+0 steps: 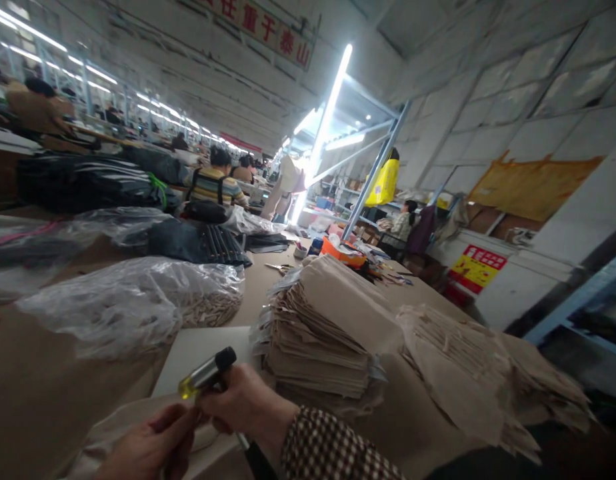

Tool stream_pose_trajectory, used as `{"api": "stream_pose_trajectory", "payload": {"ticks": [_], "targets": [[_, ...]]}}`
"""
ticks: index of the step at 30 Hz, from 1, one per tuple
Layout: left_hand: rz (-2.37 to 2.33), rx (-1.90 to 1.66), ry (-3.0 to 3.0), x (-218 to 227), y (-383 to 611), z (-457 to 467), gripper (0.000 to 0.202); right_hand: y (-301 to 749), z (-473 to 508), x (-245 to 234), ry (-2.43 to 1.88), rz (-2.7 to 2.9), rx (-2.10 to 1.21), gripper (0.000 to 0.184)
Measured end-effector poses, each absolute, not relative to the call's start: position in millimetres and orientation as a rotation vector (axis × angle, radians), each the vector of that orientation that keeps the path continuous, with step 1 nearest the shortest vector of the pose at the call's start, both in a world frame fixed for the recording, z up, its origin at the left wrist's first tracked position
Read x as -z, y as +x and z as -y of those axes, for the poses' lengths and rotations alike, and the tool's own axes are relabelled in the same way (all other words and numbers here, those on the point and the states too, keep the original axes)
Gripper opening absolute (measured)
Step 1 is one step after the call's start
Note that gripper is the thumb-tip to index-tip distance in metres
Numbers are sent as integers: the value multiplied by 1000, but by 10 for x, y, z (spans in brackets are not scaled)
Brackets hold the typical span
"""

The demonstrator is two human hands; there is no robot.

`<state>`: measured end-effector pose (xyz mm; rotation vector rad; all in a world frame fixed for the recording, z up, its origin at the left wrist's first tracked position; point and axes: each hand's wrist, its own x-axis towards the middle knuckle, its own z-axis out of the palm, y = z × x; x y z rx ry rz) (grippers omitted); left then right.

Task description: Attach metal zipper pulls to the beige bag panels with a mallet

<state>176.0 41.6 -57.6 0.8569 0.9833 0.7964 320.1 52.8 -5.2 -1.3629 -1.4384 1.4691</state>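
My right hand [248,403], in a checked sleeve, is closed around a two-faced mallet [207,373]. The mallet has a metal head with one black end and one yellow end, and its dark handle runs down below my wrist. Close beside it, my left hand [155,440] is closed with thumb and fingers pinched together, nearly touching my right fingers. What the pinch holds is too small or hidden to tell. Beige cloth [108,427] lies under both hands, partly over a white board [213,337]. A tall stack of beige cut pieces [318,353] stands just beyond my right hand.
More beige pieces [463,360] spread along the table to the right. Clear plastic [118,300] covers goods at the left, with dark folded pieces [198,243] behind. Scissors [279,268] and an orange bag [343,252] lie farther back. Several people sit at work in the distance.
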Motion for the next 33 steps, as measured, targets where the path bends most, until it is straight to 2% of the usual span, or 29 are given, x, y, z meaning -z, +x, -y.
{"api": "stream_pose_trajectory", "payload": {"ticks": [5,8,13,23,33], "targets": [[-1028,-681,1166,218,1718,-258,34,3242,-386,3,-1476,1393,-1465,23],[-988,-636,1220,17,1695,-295,23,3293,-381,-73,-1427,1389,-1429,25],[-1048,-637,1264,-50,1706,-495,13,3420,-486,-36,-1402,1403,-1460,26],[-1314,-224,1617,113,1633,-679,15,3418,-592,453,-1762,1770,-1262,12],[-1457,-140,1669,110,1639,-664,17,3330,-597,487,-1879,1889,-1053,21]]}}
